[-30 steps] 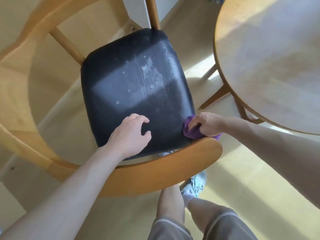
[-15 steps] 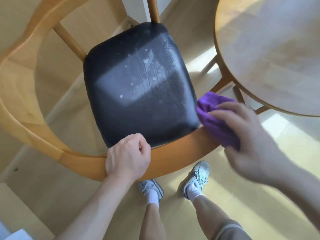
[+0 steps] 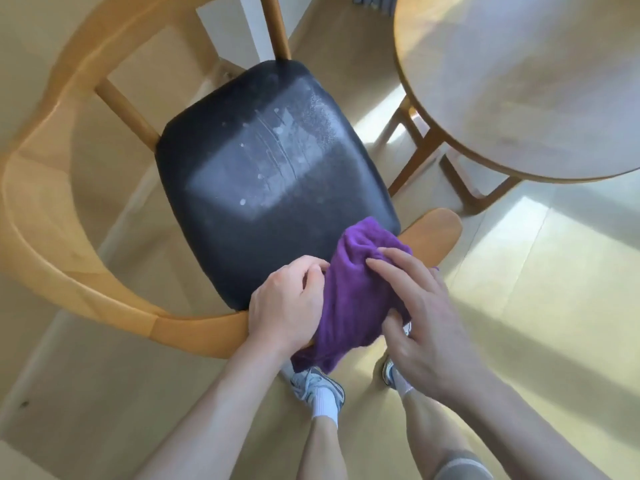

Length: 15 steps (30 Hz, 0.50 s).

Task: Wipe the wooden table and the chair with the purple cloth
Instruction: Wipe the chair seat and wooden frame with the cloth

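I am on the chair [image 3: 86, 258] step now. The purple cloth [image 3: 356, 292] is draped over the curved wooden back rail [image 3: 194, 329] of the chair, right at the near edge of the black seat [image 3: 263, 188]. Both of my hands are on it. My left hand [image 3: 287, 306] has its fingers curled into the left side of the cloth. My right hand [image 3: 422, 306] holds the other side, with long fingers lying on top and the thumb tucked under.

I think I am fixing my hold on the cloth so I can rub with it. Next I should slide it along the rail, and then go over the seat. The seat has white spots and thin scratch lines in the middle, so it needs a good rub.

The round wooden table [image 3: 526, 84] stands to the right, near the chair. It looks pale and smooth. The floor [image 3: 540, 258] is light, with sunny patches. I can see my 2 shoes below.
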Tool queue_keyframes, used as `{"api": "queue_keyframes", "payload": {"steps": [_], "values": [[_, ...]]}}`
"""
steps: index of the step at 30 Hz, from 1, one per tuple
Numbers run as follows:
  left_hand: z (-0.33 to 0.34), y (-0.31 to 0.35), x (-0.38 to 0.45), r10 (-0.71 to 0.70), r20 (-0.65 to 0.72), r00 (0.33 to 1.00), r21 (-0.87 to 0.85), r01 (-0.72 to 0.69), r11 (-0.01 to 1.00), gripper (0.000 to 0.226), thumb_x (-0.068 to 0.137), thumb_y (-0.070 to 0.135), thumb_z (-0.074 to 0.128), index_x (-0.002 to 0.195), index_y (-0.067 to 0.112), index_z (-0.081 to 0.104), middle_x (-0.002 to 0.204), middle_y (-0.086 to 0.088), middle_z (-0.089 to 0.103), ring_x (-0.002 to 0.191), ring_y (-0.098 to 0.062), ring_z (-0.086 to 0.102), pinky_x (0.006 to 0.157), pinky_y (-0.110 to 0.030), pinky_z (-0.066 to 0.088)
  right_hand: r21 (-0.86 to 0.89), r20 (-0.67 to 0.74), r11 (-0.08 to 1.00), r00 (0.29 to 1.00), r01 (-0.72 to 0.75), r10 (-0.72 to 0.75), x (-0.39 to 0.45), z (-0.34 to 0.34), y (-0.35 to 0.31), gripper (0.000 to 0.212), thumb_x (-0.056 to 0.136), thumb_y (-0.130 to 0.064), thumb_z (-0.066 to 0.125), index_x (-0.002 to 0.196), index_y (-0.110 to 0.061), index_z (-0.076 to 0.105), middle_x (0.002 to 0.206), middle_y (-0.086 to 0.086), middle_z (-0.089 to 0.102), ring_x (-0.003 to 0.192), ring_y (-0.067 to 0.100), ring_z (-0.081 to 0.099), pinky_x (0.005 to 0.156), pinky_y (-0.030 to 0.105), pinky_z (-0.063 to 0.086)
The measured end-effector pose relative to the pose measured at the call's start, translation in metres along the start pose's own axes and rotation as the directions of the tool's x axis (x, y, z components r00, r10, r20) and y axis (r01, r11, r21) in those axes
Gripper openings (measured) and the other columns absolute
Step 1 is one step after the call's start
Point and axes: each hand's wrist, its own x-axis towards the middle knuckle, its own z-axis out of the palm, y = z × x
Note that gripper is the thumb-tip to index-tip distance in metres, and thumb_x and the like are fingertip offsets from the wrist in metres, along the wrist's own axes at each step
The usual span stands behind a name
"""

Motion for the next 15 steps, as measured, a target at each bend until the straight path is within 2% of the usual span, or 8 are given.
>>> {"api": "queue_keyframes", "payload": {"steps": [2, 4, 5, 7, 9, 11, 13, 15], "values": [[-0.004, 0.006, 0.001, 0.068, 0.111, 0.992, -0.149, -0.051, 0.988, 0.045, 0.092, 0.057, 0.032, 0.090, 0.028, 0.066, 0.088, 0.012, 0.070, 0.090, -0.019, 0.062, 0.085, -0.044, 0.051, -0.055, -0.081, 0.998, 0.996, -0.031, 0.027, -0.003, 0.015, -0.004, 0.072, 0.077, -0.010, 0.047, 0.148, -0.024, 0.050, 0.157, -0.009, 0.039, 0.130, 0.016, 0.037, 0.112, 0.023, 0.027], [-0.003, 0.016, 0.005, 0.112, 0.207, 0.972, -0.315, -0.042, 0.948, 0.047, 0.090, 0.066, 0.045, 0.083, 0.024, 0.066, 0.077, 0.008, 0.067, 0.078, -0.016, 0.063, 0.078, -0.043, 0.054, 0.009, -0.154, 1.000, 0.988, -0.029, 0.030, -0.005, 0.028, -0.012, 0.073, 0.073, -0.004, 0.048, 0.144, -0.021, 0.054, 0.153, -0.004, 0.043, 0.129, 0.016, 0.039, 0.113, 0.023, 0.025], [-0.001, 0.020, 0.008, 0.114, 0.229, 0.967, -0.371, -0.022, 0.928, 0.042, 0.090, 0.063, 0.055, 0.083, 0.023, 0.068, 0.077, 0.006, 0.069, 0.075, -0.012, 0.063, 0.074, -0.039, 0.055, 0.108, -0.196, 0.994, 0.980, -0.022, 0.043, -0.005, 0.031, -0.013, 0.070, 0.072, -0.001, 0.048, 0.139, -0.020, 0.058, 0.149, -0.003, 0.048, 0.130, 0.014, 0.042, 0.114, 0.023, 0.027], [0.000, 0.025, 0.015, 0.105, 0.183, 0.977, -0.413, -0.021, 0.910, 0.021, 0.093, 0.040, 0.071, 0.088, 0.019, 0.072, 0.083, 0.003, 0.074, 0.076, -0.011, 0.067, 0.073, -0.035, 0.056, 0.349, -0.280, 0.937, 0.953, -0.013, 0.118, -0.004, 0.029, -0.011, 0.058, 0.073, 0.004, 0.048, 0.124, -0.017, 0.065, 0.132, -0.002, 0.058, 0.125, 0.012, 0.052, 0.109, 0.031, 0.041], [-0.004, 0.025, 0.018, 0.112, 0.110, 0.988, -0.423, -0.056, 0.904, 0.006, 0.095, 0.023, 0.072, 0.092, 0.018, 0.070, 0.089, 0.001, 0.076, 0.086, -0.018, 0.071, 0.082, -0.040, 0.059, 0.518, -0.308, 0.851, 0.911, -0.080, 0.273, -0.005, 0.019, -0.006, 0.048, 0.079, 0.003, 0.054, 0.118, -0.025, 0.062, 0.116, -0.001, 0.060, 0.102, 0.015, 0.062, 0.092, 0.043, 0.053], [-0.012, 0.026, 0.015, 0.164, 0.114, 0.980, -0.482, -0.090, 0.871, 0.006, 0.095, 0.025, 0.070, 0.095, 0.020, 0.066, 0.092, 0.001, 0.076, 0.090, -0.018, 0.073, 0.086, -0.042, 0.060, 0.549, -0.257, 0.814, 0.888, -0.191, 0.381, -0.007, 0.003, -0.003, 0.055, 0.085, -0.008, 0.069, 0.130, -0.034, 0.052, 0.120, 0.000, 0.056, 0.093, 0.018, 0.063, 0.086, 0.046, 0.056], [-0.022, 0.032, 0.007, 0.220, 0.161, 0.962, -0.534, -0.103, 0.839, 0.010, 0.093, 0.032, 0.065, 0.097, 0.023, 0.064, 0.094, -0.001, 0.077, 0.092, -0.019, 0.074, 0.086, -0.043, 0.060, 0.545, -0.084, 0.778, 0.903, -0.312, 0.421, -0.003, -0.015, -0.001, 0.072, 0.082, -0.032, 0.082, 0.144, -0.038, 0.045, 0.131, -0.005, 0.055, 0.102, 0.018, 0.065, 0.090, 0.043, 0.057], [-0.032, 0.042, 0.000, 0.285, 0.208, 0.936, -0.505, -0.147, 0.851, 0.009, 0.093, 0.036, 0.062, 0.098, 0.028, 0.063, 0.094, -0.003, 0.077, 0.090, -0.022, 0.074, 0.085, -0.047, 0.059, 0.667, 0.147, 0.642, 0.912, -0.378, 0.384, 0.003, -0.031, -0.005, 0.061, 0.079, -0.050, 0.078, 0.135, -0.032, 0.061, 0.123, 0.001, 0.068, 0.105, 0.023, 0.070, 0.095, 0.051, 0.057]]}}
